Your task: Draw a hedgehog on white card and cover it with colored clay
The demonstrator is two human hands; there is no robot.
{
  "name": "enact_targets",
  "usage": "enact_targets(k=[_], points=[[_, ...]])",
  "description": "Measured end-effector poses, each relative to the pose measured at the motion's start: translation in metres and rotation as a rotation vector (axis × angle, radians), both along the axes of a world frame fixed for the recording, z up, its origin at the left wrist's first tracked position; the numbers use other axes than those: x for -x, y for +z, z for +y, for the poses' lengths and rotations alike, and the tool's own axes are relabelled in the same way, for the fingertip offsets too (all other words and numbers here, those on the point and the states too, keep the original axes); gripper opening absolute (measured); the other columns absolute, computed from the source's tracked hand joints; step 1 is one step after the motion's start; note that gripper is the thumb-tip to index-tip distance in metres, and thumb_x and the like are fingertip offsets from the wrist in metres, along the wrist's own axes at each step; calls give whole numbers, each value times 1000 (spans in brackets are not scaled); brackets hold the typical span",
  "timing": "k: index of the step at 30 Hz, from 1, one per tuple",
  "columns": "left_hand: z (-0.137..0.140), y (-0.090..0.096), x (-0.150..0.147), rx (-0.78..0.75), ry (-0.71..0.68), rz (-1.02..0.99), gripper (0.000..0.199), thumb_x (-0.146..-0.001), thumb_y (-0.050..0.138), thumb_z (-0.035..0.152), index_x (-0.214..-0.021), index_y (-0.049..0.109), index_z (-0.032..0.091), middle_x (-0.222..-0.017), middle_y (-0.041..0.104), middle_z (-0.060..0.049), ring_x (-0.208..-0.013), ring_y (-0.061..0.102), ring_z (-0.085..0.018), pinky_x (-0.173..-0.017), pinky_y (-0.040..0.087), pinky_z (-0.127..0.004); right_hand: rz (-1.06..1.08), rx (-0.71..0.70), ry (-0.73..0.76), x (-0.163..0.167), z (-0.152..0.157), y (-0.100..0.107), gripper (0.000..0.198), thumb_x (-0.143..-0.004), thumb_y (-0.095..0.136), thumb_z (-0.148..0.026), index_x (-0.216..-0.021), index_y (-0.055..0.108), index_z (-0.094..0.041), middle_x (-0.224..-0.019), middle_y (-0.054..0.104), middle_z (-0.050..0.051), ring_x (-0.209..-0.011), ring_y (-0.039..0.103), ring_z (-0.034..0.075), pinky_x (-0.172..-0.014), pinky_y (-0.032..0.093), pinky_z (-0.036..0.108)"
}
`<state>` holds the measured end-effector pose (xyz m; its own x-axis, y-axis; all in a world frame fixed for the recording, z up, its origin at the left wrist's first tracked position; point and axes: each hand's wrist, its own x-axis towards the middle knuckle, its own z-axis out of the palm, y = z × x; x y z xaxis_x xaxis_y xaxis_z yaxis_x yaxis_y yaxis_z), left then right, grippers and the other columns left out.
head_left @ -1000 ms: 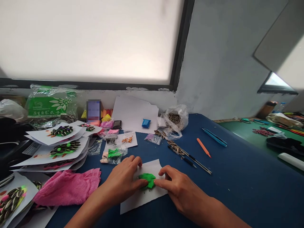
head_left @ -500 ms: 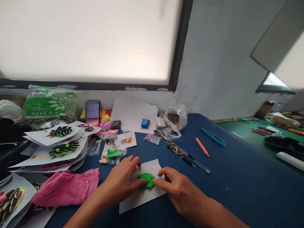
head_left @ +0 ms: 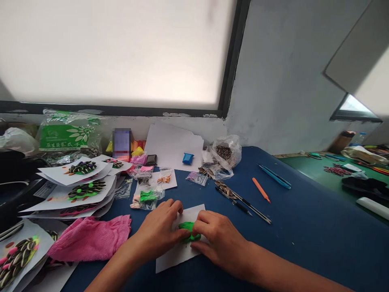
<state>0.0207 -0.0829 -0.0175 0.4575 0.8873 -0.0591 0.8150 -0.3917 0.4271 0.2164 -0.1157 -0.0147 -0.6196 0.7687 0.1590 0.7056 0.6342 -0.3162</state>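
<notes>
A flattened lump of bright green modelling clay (head_left: 186, 225) lies on a small white sheet of paper (head_left: 170, 259) in front of me. From the left, my left hand (head_left: 162, 223) rests over the sheet, its thumb pressing on the clay and its fingers curled at the paper's upper left edge. My right hand (head_left: 217, 235) reaches in from the right, with bent fingers on the clay's right side and the thumb at its lower edge. Its hand covers part of the clay. Short drawn lines show faintly below the green lump.
Left are stacked papers with sunflower-seed pictures (head_left: 88, 190) and a pink cloth (head_left: 91, 239). Clay packets, including a blue one (head_left: 187, 158), lie behind. A bag of seeds (head_left: 224, 152), pens (head_left: 243, 207), an orange marker (head_left: 261, 190) and blue tweezers (head_left: 275, 176) are on the right.
My right hand has moved left and over the clay, its fingers now covering the right part. My left hand stays on the clay and paper. The view has shifted slightly.
</notes>
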Motion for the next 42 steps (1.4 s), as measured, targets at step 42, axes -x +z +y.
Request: enact_targets(k=[42], points=[[-1, 4, -1, 17, -1, 27, 24, -78, 58, 37, -95, 52, 22, -94, 57, -3, -90, 56, -25, -74, 40, -34, 247, 192, -81, -10, -7, -8, 10, -80, 62, -11, -86, 56, -18, -81, 58, 0, -70, 52, 14, -63, 39, 24]])
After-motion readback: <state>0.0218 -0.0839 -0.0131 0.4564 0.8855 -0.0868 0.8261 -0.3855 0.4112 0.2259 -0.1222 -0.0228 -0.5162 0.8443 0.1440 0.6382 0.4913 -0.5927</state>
